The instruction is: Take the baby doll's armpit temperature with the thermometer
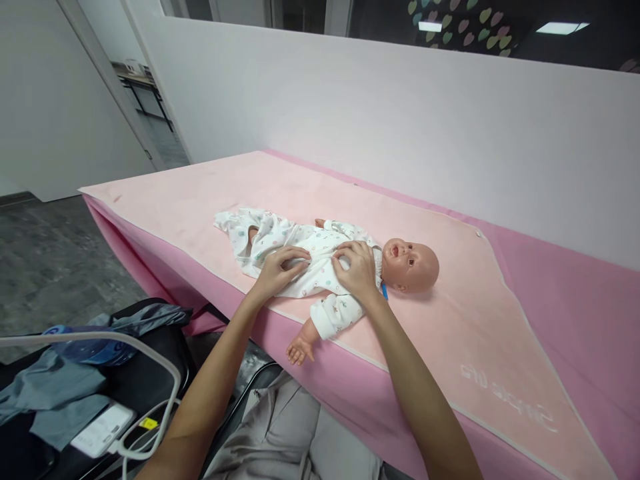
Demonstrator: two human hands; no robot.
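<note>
A baby doll (410,263) lies on its back on a light pink blanket (475,320), head to the right, dressed in a white patterned romper (280,237). My left hand (280,270) rests on the doll's belly with fingers curled, pinching the romper's front. My right hand (356,267) sits on the doll's chest, fingers bent and gripping the cloth near the collar. One doll arm (313,333) hangs over the near edge of the table.
The table has a darker pink cover (575,280) and stands against a white partition wall (400,113). At lower left a black seat (145,373) holds grey clothing, a blue bag, a white device and a white cable. Dark floor lies to the left.
</note>
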